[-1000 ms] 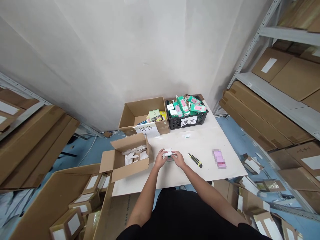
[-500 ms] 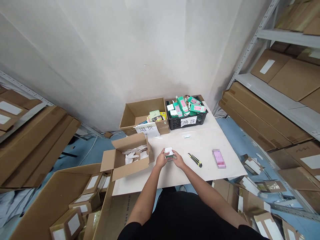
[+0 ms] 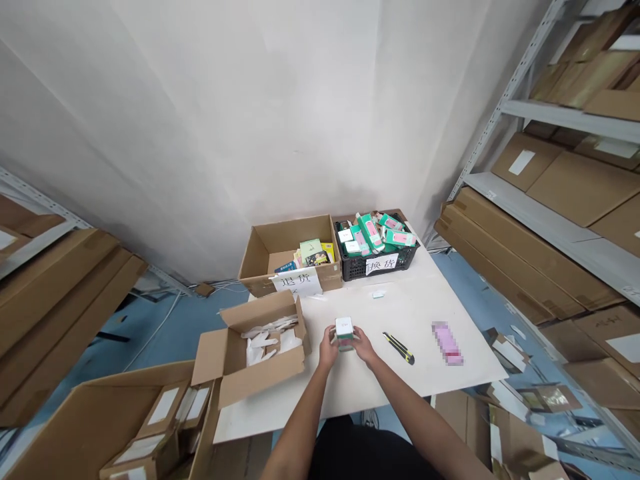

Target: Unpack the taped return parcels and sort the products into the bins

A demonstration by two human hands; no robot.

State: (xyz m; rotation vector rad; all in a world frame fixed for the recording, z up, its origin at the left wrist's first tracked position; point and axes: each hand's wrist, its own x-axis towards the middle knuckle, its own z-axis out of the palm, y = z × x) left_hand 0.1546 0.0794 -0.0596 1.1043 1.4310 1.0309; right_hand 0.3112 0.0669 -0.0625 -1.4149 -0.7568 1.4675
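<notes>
A small white and green box (image 3: 344, 327) is held upright between my two hands over the white table. My left hand (image 3: 328, 348) grips its left side, and my right hand (image 3: 363, 345) grips the right side. The box's white top faces up, with small dark print too fine to read. To the right of my hands lies a black and yellow box cutter (image 3: 399, 348). Left of them stands an open cardboard carton (image 3: 263, 381) with white gloves and paper inside. Farther back on the table is a small white and teal piece (image 3: 379, 295).
At the back stand a cardboard box (image 3: 253, 257) of booklets and a black crate (image 3: 356, 269) of green and pink boxes, both with paper signs. A blurred pink item (image 3: 447, 343) lies at the right. Shelves (image 3: 555, 113) and a large carton (image 3: 95, 400) of parcels flank the table.
My view has tilted up, so the table sits lower in the picture. The small box is now turned, with its white top facing me more squarely, still between both hands.
</notes>
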